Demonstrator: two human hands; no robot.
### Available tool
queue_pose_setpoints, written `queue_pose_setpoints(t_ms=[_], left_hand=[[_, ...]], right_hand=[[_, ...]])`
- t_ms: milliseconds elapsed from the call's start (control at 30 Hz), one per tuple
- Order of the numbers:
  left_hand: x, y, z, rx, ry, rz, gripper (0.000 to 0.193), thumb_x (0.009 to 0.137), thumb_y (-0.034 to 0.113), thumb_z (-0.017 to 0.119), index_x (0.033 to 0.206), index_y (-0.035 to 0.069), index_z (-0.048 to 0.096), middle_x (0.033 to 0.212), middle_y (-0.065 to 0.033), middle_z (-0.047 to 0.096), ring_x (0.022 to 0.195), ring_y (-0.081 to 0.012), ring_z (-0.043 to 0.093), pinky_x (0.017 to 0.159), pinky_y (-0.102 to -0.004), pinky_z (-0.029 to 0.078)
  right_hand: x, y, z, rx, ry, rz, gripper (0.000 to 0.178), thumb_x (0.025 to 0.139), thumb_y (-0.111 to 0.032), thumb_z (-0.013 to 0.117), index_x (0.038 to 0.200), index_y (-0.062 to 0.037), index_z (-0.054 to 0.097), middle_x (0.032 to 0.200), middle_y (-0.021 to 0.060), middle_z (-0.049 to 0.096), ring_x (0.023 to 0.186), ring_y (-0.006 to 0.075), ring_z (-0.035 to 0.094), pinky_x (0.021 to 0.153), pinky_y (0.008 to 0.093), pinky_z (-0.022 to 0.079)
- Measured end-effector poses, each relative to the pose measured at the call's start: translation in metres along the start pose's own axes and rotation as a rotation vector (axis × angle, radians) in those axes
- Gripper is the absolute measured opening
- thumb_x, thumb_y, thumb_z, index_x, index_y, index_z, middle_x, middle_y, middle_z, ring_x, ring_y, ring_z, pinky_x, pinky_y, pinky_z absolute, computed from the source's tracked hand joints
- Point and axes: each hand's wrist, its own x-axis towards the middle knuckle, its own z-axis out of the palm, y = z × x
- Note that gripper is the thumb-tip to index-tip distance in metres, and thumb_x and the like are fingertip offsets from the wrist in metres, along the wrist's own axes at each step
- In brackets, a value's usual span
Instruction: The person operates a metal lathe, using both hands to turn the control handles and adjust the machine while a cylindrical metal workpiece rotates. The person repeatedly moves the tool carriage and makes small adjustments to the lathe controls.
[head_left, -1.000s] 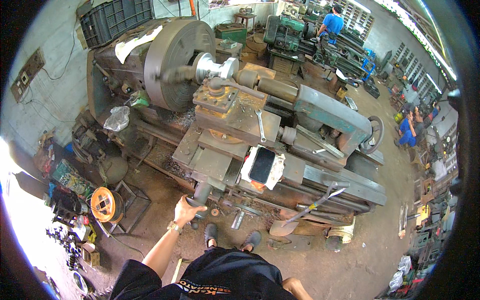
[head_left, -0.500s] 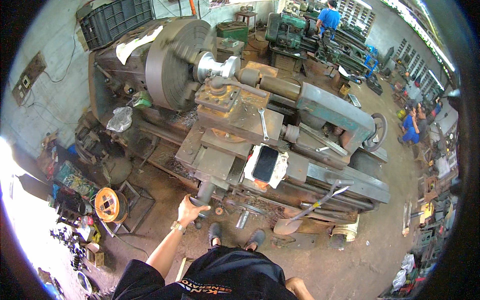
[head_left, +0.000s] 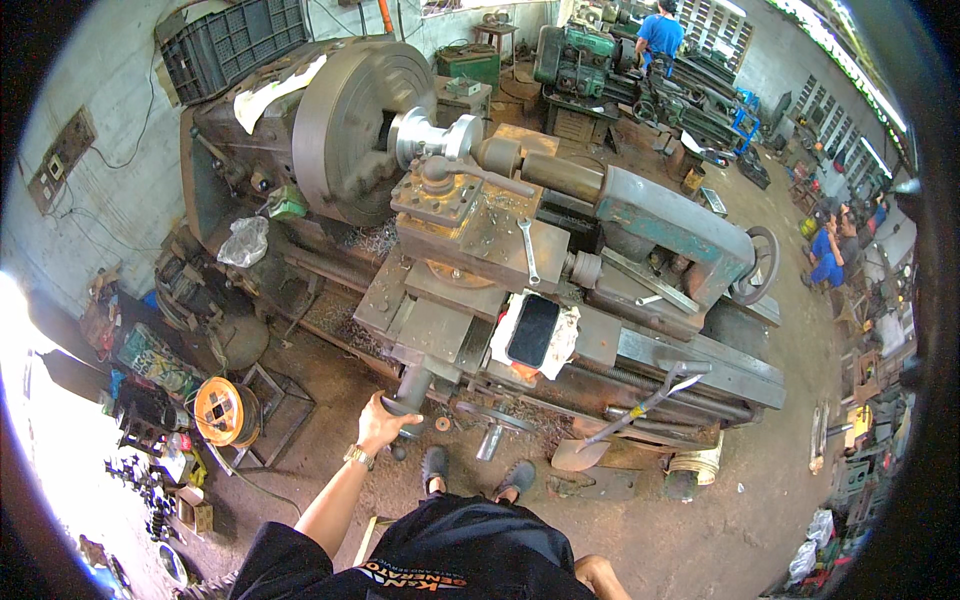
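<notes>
Lettering (head_left: 418,576) on your shirt (head_left: 465,535)
You wear it in white and orange on black, low in the view.

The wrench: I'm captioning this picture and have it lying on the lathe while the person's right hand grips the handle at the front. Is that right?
Not quite: it is the left hand that grips the handle at the front, as the head view shows. The wrench does lie on the lathe.
</notes>
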Motion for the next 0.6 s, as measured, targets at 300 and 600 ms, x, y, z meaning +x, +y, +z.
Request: queue_pose_setpoints(t_ms=[300, 600], left_hand=[[0.001, -0.003, 0.002, -0.015, -0.010, 0.000, 0.122, 0.054, 0.060, 0.091, 0.142, -0.010, 0.044, 0.126, -0.0277, 0.064, 0.118, -0.0360, 0.064, 0.102, -0.0406, 0.051], [0.001, -0.002, 0.001, 0.003, -0.018, -0.002, 0.122, 0.054, 0.061, 0.091, 0.142, -0.009, 0.044, 0.127, -0.0277, 0.063, 0.120, -0.0361, 0.063, 0.102, -0.0410, 0.050]], right_hand=[[0.007, 0.010, 0.001, 0.048, 0.075, 0.094, 0.057, 0.056, -0.031, 0.080, 0.107, -0.0050, 0.075, 0.118, 0.0203, 0.072, 0.113, 0.0270, 0.068, 0.085, 0.0383, 0.053], [0.010, 0.021, -0.007, 0.034, 0.033, 0.087, 0.059, 0.057, -0.033, 0.081, 0.107, -0.0036, 0.075, 0.120, 0.0213, 0.071, 0.115, 0.0299, 0.067, 0.087, 0.0390, 0.053]])
